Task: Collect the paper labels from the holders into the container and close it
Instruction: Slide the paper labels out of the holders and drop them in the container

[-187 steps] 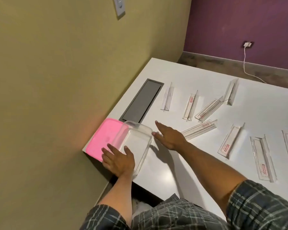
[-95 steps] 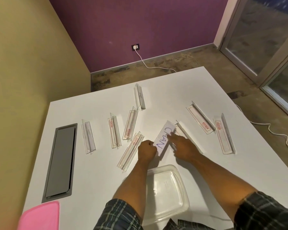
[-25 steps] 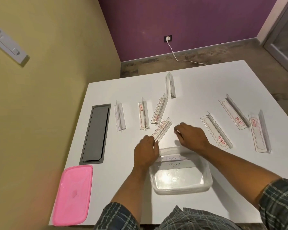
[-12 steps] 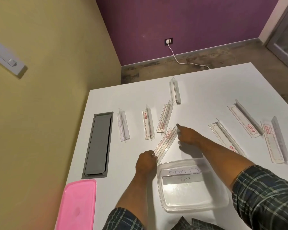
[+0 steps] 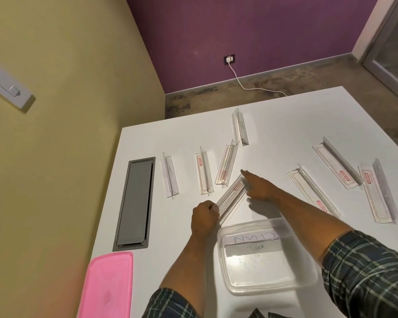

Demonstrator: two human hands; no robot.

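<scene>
A clear plastic container point(image 5: 269, 286) stands near the front edge of the white table point(image 5: 274, 115), holding paper labels point(image 5: 253, 243) marked "CHAN" and "TIGER". Just beyond it lies a slanted clear holder point(image 5: 231, 197). My left hand point(image 5: 203, 218) grips that holder's near end. My right hand point(image 5: 259, 188) rests its fingers on the far end, fingers stretched out. The pink lid point(image 5: 107, 285) lies at the front left corner, off the container.
Several more clear acrylic holders lie across the table, from one at the left point(image 5: 169, 174) to one at the far right point(image 5: 378, 193). A grey cable hatch point(image 5: 136, 203) is set in the table by the yellow wall. A white cable trails over the floor behind.
My right hand has slid further along the slanted holder's far end and my left hand stays clamped on its near end. The camera has tipped slightly, so the table sits lower in view.
</scene>
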